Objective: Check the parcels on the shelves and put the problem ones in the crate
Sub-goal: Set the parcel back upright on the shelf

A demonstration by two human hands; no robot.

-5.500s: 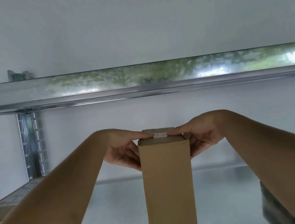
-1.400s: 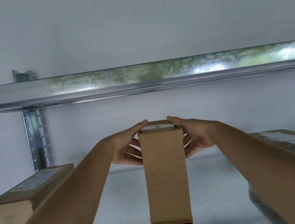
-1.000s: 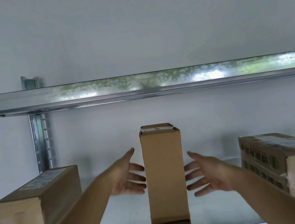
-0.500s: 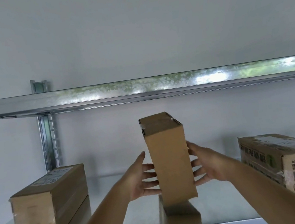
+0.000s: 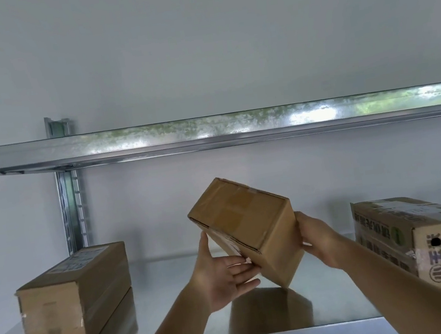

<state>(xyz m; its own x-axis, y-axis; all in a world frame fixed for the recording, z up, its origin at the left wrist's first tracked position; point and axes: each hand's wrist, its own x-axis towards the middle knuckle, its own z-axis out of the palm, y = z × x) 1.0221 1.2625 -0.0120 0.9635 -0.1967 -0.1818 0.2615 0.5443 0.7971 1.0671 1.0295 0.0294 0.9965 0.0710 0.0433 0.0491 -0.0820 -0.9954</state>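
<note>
Holding a tall cardboard parcel tilted in the air above a metal shelf, a person reaches forward with both bare arms. The parcel leans with its taped end face turned up and to the left, toward the camera, and its lower corner hangs just above the shelf surface without clearly touching it. The left hand is under and beside the parcel's lower left side, palm up, fingers spread and nearly straight, supporting it rather than wrapping round it. The right hand is pressed against the parcel's right side; the thumb lies along the near edge, and the other fingers are hidden behind the box, so how far they curl cannot be told.

On the same shelf, well to the left, a long plain brown box lies flat with a pale label on its top face. To the right lies a printed carton with dark lettering, a round logo and two small holes on its near end; a sliver of another box shows at the far right edge. An upper shelf beam of shiny metal crosses the view above, fixed to a slotted upright post at the left. A plain pale wall fills the background.
</note>
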